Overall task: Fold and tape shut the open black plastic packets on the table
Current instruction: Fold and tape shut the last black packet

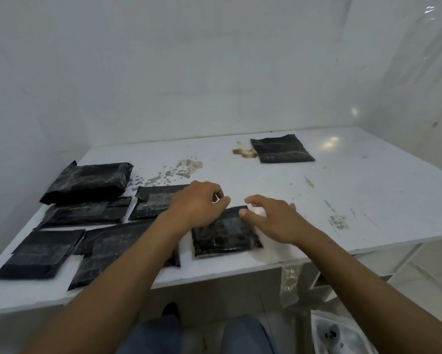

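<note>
Along the table's (368,195) left side, from nine to seven o'clock, six black packets crowd together. A bulging packet (87,181) lies farthest back, and the flat packets (43,254) in front of it overlap and reach almost to the near edge. The left hand (197,203) hovers over the far left corner of the centre packet (225,236), fingers curled and thumb tip meeting forefinger; whether it pinches anything cannot be told. That centre packet lies flat at six o'clock, its near edge just inside the table's front edge. The right hand (276,221) is over its far right corner, fingers apart and loosely bent, thumb tip at the packet's far edge. At one o'clock a lone packet (282,149) lies beside a brown stain (244,152). From two to four o'clock the tabletop is bare, scuffed white out to its right edge.
</note>
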